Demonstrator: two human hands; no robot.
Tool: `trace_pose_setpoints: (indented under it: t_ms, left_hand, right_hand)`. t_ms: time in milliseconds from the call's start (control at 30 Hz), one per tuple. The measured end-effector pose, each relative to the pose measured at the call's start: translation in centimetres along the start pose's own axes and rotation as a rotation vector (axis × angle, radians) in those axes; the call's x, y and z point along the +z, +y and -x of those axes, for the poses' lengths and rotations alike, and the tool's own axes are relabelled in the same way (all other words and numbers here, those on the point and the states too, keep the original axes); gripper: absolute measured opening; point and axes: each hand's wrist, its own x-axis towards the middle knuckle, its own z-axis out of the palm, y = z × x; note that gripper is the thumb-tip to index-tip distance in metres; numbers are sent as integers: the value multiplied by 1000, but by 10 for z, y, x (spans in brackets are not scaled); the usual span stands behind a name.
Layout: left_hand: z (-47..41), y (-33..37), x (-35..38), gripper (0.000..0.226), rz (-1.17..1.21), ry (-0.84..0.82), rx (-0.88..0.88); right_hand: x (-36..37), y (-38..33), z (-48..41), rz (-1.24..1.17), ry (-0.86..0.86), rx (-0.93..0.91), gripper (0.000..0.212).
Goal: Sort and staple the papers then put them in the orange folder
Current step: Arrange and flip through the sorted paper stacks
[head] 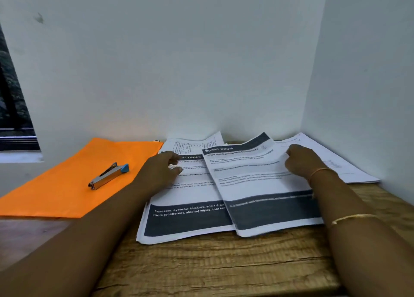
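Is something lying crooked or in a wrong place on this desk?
The stapler lies on top of the orange folder. The papers are not squared: the Living Room sheet sits tilted across the rest.
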Motion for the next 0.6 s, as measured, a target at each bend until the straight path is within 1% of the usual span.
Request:
trace_pose_setpoints:
  t_ms: [100, 233, 367, 467, 533, 600]
  left_hand:
    - [-2, -6, -2, 42, -113, 38, -23]
    - [-3, -11, -6, 55, -288, 44, -145]
    - [0, -8, -8, 57, -349, 58, -171]
    - [3, -6, -9, 58, -379, 60, -188]
    - [4, -6, -8, 59, -418, 58, -194]
    - [4, -5, -7, 60, -465, 57, -199]
  right_hand:
    - [1, 19, -10, 53, 18, 90, 32]
    - [4, 33, -16, 99, 8, 130, 30]
    - [1, 35, -11, 102, 1, 181, 32]
    - [0, 26, -3, 162, 69, 227, 38]
    - [2, 13, 1, 197, 123, 160, 39]
    - [5, -6, 7, 104, 89, -13, 48]
